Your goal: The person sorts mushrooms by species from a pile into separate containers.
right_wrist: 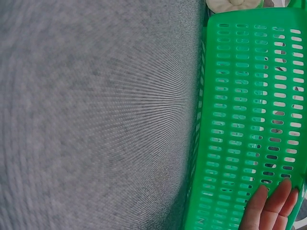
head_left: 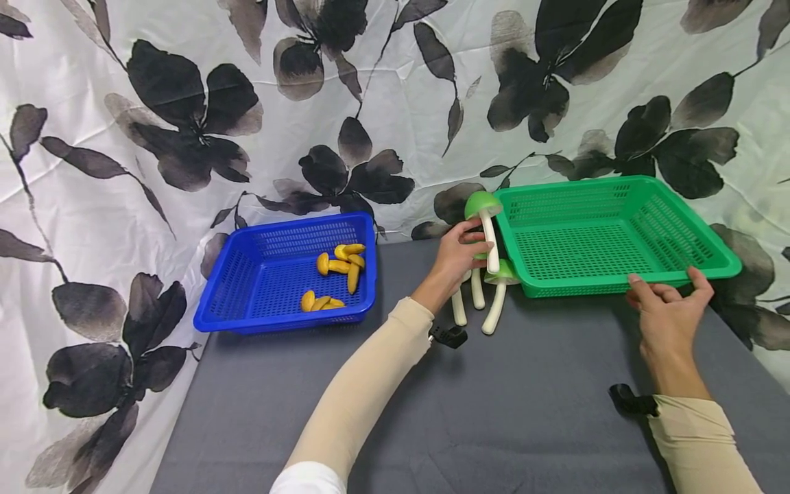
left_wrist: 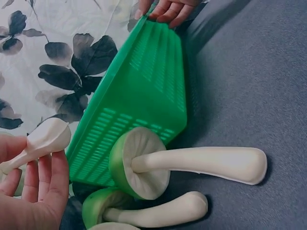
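In the head view my left hand (head_left: 453,261) pinches the white stem of a green-capped toy mushroom (head_left: 487,230), lifted upright at the left end of the green basket (head_left: 617,285). Several more green-capped mushrooms (head_left: 496,302) lie below that hand on the grey cloth. The left wrist view shows the held stem (left_wrist: 50,136) between thumb and fingers; its cap is out of sight there. My right hand (head_left: 669,319) grips the near rim of the green basket toward its right corner, fingers against the outer wall (right_wrist: 249,143). Nothing lies inside that basket.
At the left stands a blue basket (head_left: 210,322) with several small yellow mushrooms (head_left: 336,264) in it. A grey cloth (head_left: 524,412) covers the table. Behind hangs a white curtain (head_left: 426,123) with black flowers, close to the backs of both baskets.
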### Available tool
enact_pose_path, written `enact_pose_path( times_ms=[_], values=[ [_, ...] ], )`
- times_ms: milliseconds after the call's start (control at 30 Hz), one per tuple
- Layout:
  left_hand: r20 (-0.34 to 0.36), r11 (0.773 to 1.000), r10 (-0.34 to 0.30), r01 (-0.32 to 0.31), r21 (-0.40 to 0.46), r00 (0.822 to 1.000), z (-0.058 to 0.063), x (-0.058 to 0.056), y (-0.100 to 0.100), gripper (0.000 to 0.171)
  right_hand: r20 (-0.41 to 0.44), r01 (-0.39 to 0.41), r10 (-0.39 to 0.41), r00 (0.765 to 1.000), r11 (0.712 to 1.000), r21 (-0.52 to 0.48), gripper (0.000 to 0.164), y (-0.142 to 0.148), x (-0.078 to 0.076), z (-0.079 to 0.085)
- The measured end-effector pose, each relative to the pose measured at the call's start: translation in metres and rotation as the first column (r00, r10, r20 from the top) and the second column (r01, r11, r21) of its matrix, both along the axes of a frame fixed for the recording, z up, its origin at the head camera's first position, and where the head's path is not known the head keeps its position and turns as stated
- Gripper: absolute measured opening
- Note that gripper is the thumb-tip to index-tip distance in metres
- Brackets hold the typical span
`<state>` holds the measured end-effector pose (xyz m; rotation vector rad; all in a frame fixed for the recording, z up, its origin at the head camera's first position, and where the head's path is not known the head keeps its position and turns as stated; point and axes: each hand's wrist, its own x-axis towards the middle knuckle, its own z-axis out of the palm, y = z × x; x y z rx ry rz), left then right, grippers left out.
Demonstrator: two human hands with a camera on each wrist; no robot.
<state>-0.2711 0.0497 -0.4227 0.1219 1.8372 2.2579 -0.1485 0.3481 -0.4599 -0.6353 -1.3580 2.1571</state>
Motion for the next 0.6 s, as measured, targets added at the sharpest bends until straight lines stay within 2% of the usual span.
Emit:
enact_pose_path(
  times_ms=[267,600],
  values=[
    [0.032,0.999,-0.005,0.004,0.036,0.999,0.004,-0.010,0.017,0.046,-0.013,0.004,-0.004,1.000,1.000,-0.001,0.094,0.000,0.000,0.000],
    [0.042,1.000,0.024,-0.024,0.017,0.999,0.006,-0.017,0.035,0.045,-0.002,-0.015,0.015,1.000,1.000,0.025,0.094,0.002,0.000,0.000]
  ],
)
